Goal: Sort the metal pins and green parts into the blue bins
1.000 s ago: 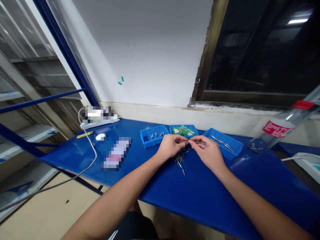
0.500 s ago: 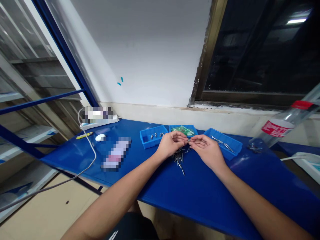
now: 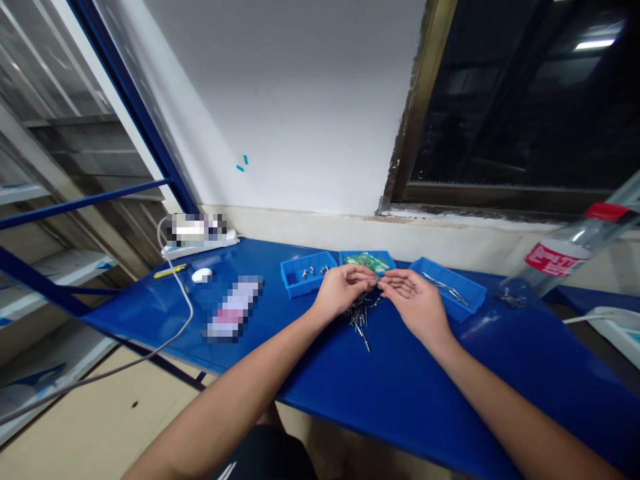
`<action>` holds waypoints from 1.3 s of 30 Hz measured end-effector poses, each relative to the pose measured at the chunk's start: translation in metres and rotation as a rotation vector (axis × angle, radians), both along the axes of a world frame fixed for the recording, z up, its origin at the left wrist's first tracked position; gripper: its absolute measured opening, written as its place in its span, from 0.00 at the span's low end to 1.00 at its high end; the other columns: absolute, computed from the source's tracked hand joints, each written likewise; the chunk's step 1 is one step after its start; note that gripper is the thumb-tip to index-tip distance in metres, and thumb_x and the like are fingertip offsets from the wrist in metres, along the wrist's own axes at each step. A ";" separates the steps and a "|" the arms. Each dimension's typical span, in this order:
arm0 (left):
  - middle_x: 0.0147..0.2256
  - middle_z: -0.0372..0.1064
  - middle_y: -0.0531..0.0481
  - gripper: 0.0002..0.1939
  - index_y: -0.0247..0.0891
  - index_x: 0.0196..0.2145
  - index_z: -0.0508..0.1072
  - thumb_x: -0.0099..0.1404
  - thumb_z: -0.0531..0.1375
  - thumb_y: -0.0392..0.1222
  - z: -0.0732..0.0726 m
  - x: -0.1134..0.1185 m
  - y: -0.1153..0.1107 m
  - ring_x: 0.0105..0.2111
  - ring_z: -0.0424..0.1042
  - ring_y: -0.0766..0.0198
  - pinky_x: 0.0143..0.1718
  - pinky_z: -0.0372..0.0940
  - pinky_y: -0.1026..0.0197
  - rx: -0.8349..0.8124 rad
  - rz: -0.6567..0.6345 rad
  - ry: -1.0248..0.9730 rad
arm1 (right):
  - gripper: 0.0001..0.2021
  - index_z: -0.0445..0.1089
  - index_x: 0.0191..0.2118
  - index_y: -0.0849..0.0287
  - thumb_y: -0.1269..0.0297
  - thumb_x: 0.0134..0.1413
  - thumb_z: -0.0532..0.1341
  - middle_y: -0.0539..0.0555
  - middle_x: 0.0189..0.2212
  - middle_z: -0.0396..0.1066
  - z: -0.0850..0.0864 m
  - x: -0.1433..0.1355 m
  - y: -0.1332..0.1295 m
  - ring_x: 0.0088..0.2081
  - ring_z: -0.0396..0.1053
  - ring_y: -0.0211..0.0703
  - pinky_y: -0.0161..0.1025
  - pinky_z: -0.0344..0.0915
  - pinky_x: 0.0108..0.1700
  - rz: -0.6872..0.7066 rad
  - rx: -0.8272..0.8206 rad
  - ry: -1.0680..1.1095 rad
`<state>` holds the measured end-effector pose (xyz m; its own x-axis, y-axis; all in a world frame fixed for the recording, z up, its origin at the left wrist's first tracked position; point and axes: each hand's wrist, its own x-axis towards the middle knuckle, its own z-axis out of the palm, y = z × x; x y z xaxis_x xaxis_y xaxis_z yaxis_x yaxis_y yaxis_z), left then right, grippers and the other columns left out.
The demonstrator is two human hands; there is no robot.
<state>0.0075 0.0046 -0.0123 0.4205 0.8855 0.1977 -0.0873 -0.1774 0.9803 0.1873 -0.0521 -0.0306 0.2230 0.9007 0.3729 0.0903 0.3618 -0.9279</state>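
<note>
My left hand (image 3: 345, 287) and my right hand (image 3: 413, 297) meet fingertip to fingertip above the blue table (image 3: 350, 393). Both are closed in a pinch around a tiny part between them, too small to name. Below them lies a loose pile of thin metal pins (image 3: 361, 323), partly covered by my left hand. Behind my hands stands a blue bin (image 3: 367, 255) with green packets (image 3: 364, 262) in it. Left of it, another blue bin (image 3: 303, 288) holds several small metal fittings (image 3: 311, 271). To the right, a third blue bin (image 3: 463, 308) contains long metal rods (image 3: 447, 288).
A large plastic bottle (image 3: 557, 257) with a red cap stands at the right, small dark pieces in its bottom. On the left are a yellow cutter (image 3: 170, 271), a white mouse-like object (image 3: 202, 275), a blurred-out flat item (image 3: 235, 308) and a power strip (image 3: 200, 245) with its cable (image 3: 187, 300).
My hands stay in nearly the same place, with only a slight shift of the fingers around the tiny part. The whole view has moved very slightly.
</note>
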 end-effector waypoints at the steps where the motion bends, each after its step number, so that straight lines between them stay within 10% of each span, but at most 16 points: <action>1: 0.38 0.82 0.41 0.14 0.31 0.42 0.79 0.60 0.73 0.40 -0.001 0.000 0.000 0.37 0.82 0.59 0.47 0.75 0.56 0.003 0.003 -0.006 | 0.19 0.75 0.46 0.58 0.51 0.55 0.73 0.59 0.40 0.80 0.000 -0.001 -0.001 0.43 0.80 0.49 0.48 0.79 0.50 0.010 0.001 -0.008; 24: 0.47 0.80 0.38 0.21 0.34 0.50 0.79 0.65 0.71 0.49 0.014 0.000 0.002 0.42 0.79 0.59 0.51 0.72 0.53 -0.145 -0.029 -0.333 | 0.19 0.74 0.49 0.56 0.47 0.61 0.68 0.57 0.39 0.78 -0.001 0.001 0.001 0.39 0.78 0.48 0.40 0.75 0.34 -0.012 -0.020 -0.092; 33: 0.38 0.80 0.44 0.13 0.39 0.45 0.79 0.71 0.61 0.49 0.037 -0.038 0.005 0.39 0.78 0.56 0.45 0.69 0.52 0.639 0.311 0.514 | 0.20 0.74 0.49 0.56 0.46 0.60 0.68 0.57 0.39 0.78 -0.005 0.006 0.005 0.40 0.78 0.49 0.40 0.74 0.33 -0.024 -0.039 -0.127; 39: 0.47 0.78 0.43 0.23 0.43 0.46 0.82 0.72 0.56 0.61 0.066 -0.093 0.026 0.49 0.73 0.48 0.55 0.65 0.44 0.747 0.467 0.941 | 0.20 0.75 0.48 0.56 0.45 0.59 0.68 0.58 0.40 0.78 -0.007 0.007 0.005 0.41 0.78 0.50 0.40 0.74 0.33 -0.023 -0.043 -0.120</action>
